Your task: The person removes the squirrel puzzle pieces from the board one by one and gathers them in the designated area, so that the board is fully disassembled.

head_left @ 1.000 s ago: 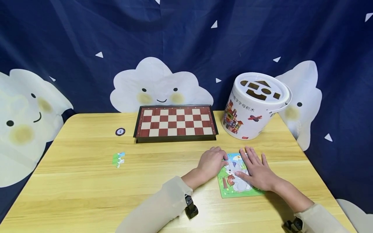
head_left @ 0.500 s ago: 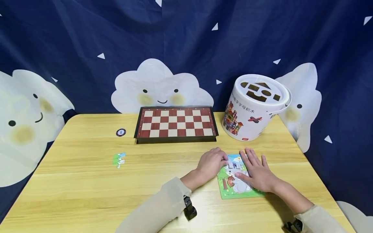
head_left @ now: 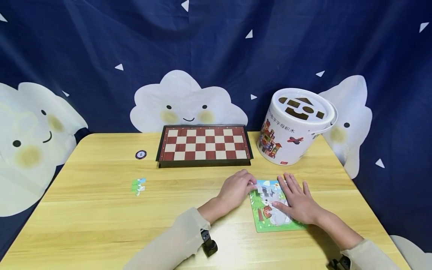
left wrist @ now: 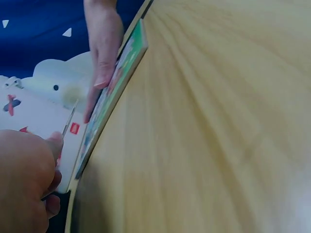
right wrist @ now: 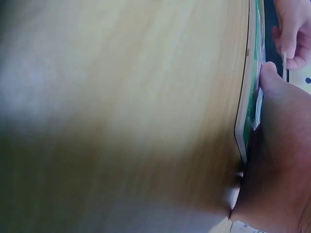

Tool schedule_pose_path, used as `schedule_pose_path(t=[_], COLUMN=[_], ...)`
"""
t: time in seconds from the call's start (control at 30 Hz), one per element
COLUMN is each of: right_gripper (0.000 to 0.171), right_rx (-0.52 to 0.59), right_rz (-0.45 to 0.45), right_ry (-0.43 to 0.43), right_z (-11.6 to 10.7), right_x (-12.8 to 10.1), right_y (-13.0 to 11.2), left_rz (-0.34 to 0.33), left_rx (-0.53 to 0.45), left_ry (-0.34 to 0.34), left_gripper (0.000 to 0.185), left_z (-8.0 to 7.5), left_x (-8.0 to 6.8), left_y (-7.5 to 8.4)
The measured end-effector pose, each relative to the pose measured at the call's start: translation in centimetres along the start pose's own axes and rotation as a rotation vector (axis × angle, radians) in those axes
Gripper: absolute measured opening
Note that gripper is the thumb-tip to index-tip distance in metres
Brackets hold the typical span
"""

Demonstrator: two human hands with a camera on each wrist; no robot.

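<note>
A small jigsaw puzzle (head_left: 261,219) with a grey cartoon animal lies flat on the wooden table. My left hand (head_left: 237,189) is at the puzzle's upper left corner and pinches a thin puzzle piece (left wrist: 70,116) between thumb and finger. The piece is raised and seen nearly edge-on in both wrist views; its picture is hard to make out. My right hand (head_left: 298,200) rests flat on the puzzle's right side with fingers spread, covering that part. A separate puzzle piece (head_left: 138,186), green, white and blue, lies far off to the left.
A folded chessboard (head_left: 205,144) lies behind the hands. At the back right stands a white lidded bucket (head_left: 287,131) with shape cut-outs in its lid. A dark round chip (head_left: 140,154) lies at the back left. A blue cloud-patterned curtain (head_left: 216,41) hangs behind the table.
My left hand has moved slightly left, lifting a puzzle piece off the puzzle's upper part. The right hand stays put. The head view has shifted slightly.
</note>
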State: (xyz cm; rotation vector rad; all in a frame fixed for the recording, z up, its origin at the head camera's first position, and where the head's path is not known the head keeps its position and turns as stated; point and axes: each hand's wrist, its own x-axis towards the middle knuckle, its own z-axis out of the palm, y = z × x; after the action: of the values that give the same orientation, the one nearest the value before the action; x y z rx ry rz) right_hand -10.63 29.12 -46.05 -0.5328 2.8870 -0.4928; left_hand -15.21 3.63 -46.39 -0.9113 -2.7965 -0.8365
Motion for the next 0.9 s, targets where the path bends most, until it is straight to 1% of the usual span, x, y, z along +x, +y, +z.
schedule_pose_path(t=[0.13,0.27,0.47,0.77,0.9], right_gripper=[0.090,0.090,0.090,0.090,0.091], right_rx=[0.012,0.013,0.004,0.003,-0.002], right_rz=[0.010,0.009,0.003,0.014,0.014], right_ry=[-0.015,-0.018,-0.006,-0.014,-0.020], right_z=[0.1,0.1,0.1,0.1,0.1], right_x=[-0.1,-0.1,0.0,-0.1,0.0], right_y=[0.1,0.1,0.1,0.0,0.1], left_rz=[-0.004,-0.008,-0.011,-0.076,-0.131], left_rx=[-0.024,-0.047,-0.071,-0.112,-0.124], left_ry=[0.014,0.014,0.066,0.154,0.181], left_gripper=[0.020,0.021,0.019,0.011,0.010], left_z=[-1.2,-2.2,-3.6,-5.7,-6.8], left_x=[-0.9,-2.1,-3.8,-5.9,-6.9], left_y=[-0.9,-2.1,-4.0,-6.7,-8.0])
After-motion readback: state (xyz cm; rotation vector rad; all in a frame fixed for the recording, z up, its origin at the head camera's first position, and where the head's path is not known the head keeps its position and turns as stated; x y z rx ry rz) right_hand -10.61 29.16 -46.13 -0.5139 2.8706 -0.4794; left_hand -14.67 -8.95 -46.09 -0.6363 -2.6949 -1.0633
